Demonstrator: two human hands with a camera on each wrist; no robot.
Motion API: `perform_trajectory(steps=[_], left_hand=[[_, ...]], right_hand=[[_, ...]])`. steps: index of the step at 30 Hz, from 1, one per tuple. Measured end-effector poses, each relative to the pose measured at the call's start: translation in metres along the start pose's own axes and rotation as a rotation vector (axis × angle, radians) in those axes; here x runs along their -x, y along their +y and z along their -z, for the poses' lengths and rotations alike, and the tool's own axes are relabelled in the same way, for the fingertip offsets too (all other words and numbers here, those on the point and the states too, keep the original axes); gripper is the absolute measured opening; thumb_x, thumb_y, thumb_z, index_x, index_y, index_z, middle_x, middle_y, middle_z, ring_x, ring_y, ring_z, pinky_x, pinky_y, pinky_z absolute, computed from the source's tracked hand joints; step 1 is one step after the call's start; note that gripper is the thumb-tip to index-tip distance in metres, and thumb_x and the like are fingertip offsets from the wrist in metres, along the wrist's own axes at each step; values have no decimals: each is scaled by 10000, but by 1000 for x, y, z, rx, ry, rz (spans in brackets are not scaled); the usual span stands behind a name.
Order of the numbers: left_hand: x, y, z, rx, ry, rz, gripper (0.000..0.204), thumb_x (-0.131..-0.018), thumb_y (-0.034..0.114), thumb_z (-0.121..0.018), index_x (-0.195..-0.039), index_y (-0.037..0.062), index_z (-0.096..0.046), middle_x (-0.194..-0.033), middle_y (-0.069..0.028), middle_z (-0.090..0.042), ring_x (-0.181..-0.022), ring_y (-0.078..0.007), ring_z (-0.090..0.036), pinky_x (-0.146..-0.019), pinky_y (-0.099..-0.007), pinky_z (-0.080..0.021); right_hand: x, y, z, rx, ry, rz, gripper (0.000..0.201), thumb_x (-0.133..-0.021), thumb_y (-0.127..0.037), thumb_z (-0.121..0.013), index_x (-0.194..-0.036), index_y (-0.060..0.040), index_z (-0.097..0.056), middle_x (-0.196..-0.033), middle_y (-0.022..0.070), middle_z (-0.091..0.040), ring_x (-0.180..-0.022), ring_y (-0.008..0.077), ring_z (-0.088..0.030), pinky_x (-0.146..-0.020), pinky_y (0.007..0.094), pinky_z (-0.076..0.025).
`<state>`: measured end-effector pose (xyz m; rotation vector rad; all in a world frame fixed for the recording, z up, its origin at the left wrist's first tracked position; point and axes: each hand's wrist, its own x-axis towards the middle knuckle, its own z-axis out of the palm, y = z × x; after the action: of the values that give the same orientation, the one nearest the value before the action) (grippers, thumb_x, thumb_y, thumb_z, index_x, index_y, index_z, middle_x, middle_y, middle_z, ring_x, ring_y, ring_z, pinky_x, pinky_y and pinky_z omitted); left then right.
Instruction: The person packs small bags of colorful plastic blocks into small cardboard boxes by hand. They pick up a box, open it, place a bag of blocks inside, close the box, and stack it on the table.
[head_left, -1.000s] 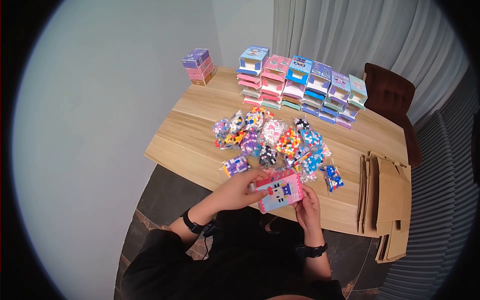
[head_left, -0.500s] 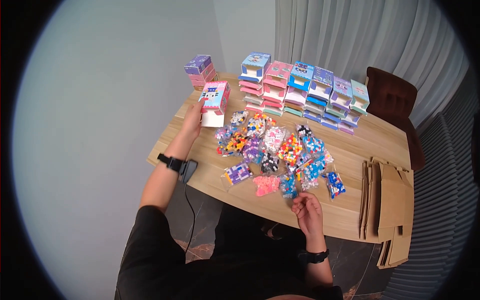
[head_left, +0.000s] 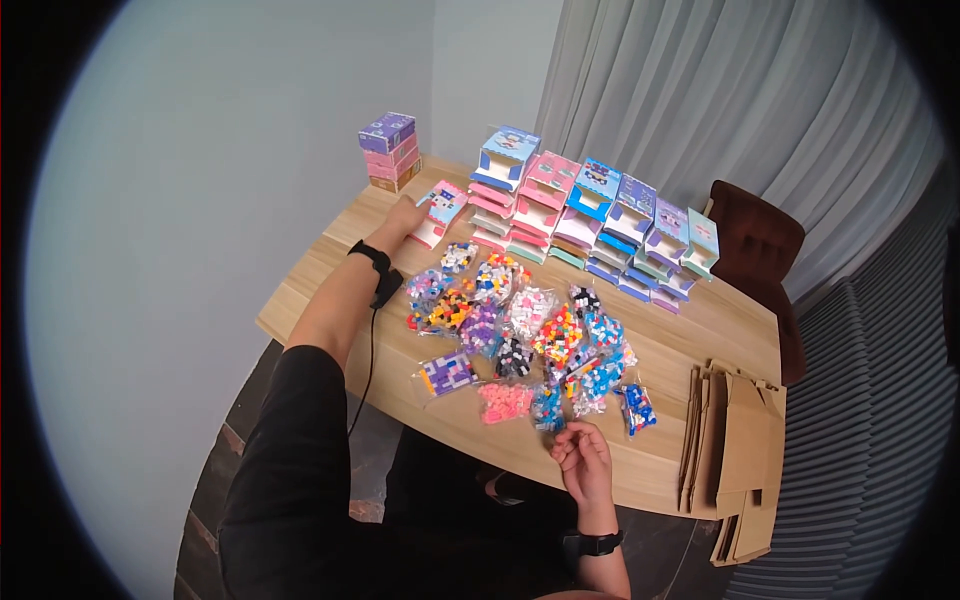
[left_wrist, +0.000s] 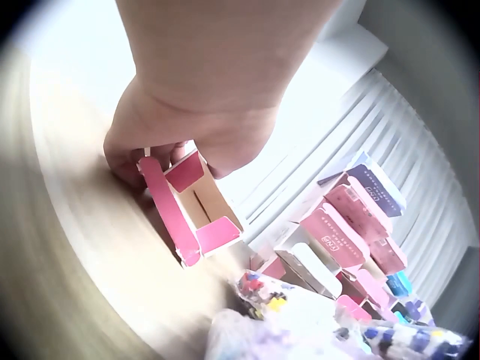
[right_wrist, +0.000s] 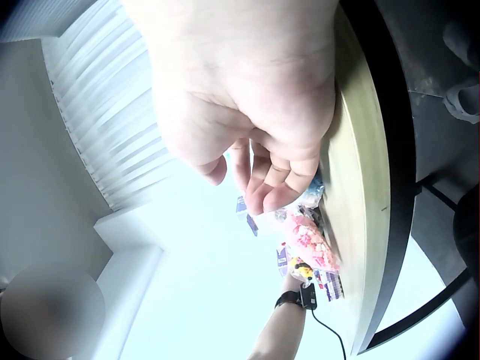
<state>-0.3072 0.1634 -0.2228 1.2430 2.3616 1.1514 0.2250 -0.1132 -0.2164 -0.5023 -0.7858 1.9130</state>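
Observation:
At the far left of the table, my left hand (head_left: 402,217) grips a small pink and light-blue box (head_left: 443,203) with a pixel character on its face. The left wrist view shows that box's open end, with pink flaps (left_wrist: 169,210) spread and bare brown cardboard inside. The box lies low at the tabletop, just left of the stacked boxes. My right hand (head_left: 585,462) rests at the front edge, palm up, fingers loosely curled around nothing. Right by its fingertips are a bag of blue bricks (head_left: 548,408) and a bag of pink bricks (head_left: 505,402).
Rows of stacked, opened boxes (head_left: 590,215) stand along the back. Several bags of coloured bricks (head_left: 525,315) fill the middle of the table (head_left: 320,290). A short box stack (head_left: 390,150) stands at the back left corner, flattened cardboard (head_left: 745,440) at the right, a brown chair (head_left: 755,240) behind.
My left hand has carried the pink box from the front of the table to the back left, then lowered it beside the stacks. The right hand has released the box and stays near the front edge.

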Motion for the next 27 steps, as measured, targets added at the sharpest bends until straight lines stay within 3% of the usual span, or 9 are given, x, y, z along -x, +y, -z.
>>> perform_trajectory(steps=[3, 6, 9, 12, 15, 18, 21, 24, 27], left_hand=[[-10, 7, -1, -42, -192, -5, 488, -873, 449, -630, -982, -27, -635, -826, -194, -695, -726, -260, -675, -671, -383, -514], [-1, 21, 2, -129, -238, -57, 469, -864, 426, -630, -939, -36, -652, -805, -187, -696, -727, -265, -676, -673, -379, -515], [7, 33, 2, -114, -200, -61, 509, -851, 441, -609, -824, -59, -699, -807, -217, -705, -833, -344, -691, -789, -411, -521], [0, 37, -4, -137, -173, -57, 498, -845, 426, -619, -805, -63, -702, -781, -200, -707, -754, -321, -697, -746, -390, -531], [-8, 45, -6, -62, -305, 12, 423, -851, 373, -647, -929, -43, -655, -784, -173, -691, -619, -248, -669, -562, -381, -513], [-3, 51, -2, 25, -293, 24, 317, -847, 301, -664, -873, -14, -642, -751, -145, -682, -575, -199, -656, -516, -353, -501], [-9, 33, -12, 195, -244, 49, 209, -843, 229, -676, -826, 26, -629, -710, -97, -659, -577, -160, -642, -504, -308, -490], [-12, 21, -19, 374, -219, 117, 189, -816, 173, -642, -836, -15, -642, -719, -142, -674, -603, -207, -664, -554, -356, -522], [-22, 11, -26, 305, -225, 97, 175, -815, 159, -634, -834, -15, -646, -751, -141, -676, -598, -201, -650, -539, -340, -515]], right_hand=[[-1, -1, 2, -11, -8, -12, 255, -1002, -181, -514, -1177, -1, -554, -1017, 128, -639, -889, 216, -617, -811, 342, -513], [-2, 0, 3, -20, -5, -27, 246, -1002, -176, -511, -1167, 1, -554, -1021, 132, -636, -905, 223, -621, -820, 348, -515], [-2, 1, 4, -21, -2, -31, 237, -1002, -171, -508, -1156, 2, -554, -1022, 136, -636, -911, 229, -624, -826, 352, -519], [-2, 0, 5, -14, -5, -31, 232, -1002, -167, -505, -1153, 3, -553, -1021, 139, -638, -909, 231, -626, -825, 353, -522], [-2, 0, 3, -8, -4, -28, 230, -1002, -164, -504, -1154, 3, -552, -1022, 142, -638, -907, 232, -627, -824, 352, -523], [-2, 0, 3, -10, 5, -28, 230, -1002, -162, -504, -1156, 2, -552, -1022, 144, -639, -907, 233, -627, -823, 351, -524], [-2, 0, 3, -18, 2, -34, 231, -1002, -161, -505, -1158, 2, -552, -1023, 145, -640, -906, 232, -628, -822, 352, -526], [-2, -1, 3, -18, 2, -35, 231, -1002, -160, -504, -1159, 2, -553, -1025, 144, -641, -904, 230, -628, -822, 352, -526], [-3, 1, 2, -20, 5, -41, 231, -1001, -159, -506, -1158, 2, -554, -1025, 143, -641, -901, 229, -629, -822, 349, -525]])
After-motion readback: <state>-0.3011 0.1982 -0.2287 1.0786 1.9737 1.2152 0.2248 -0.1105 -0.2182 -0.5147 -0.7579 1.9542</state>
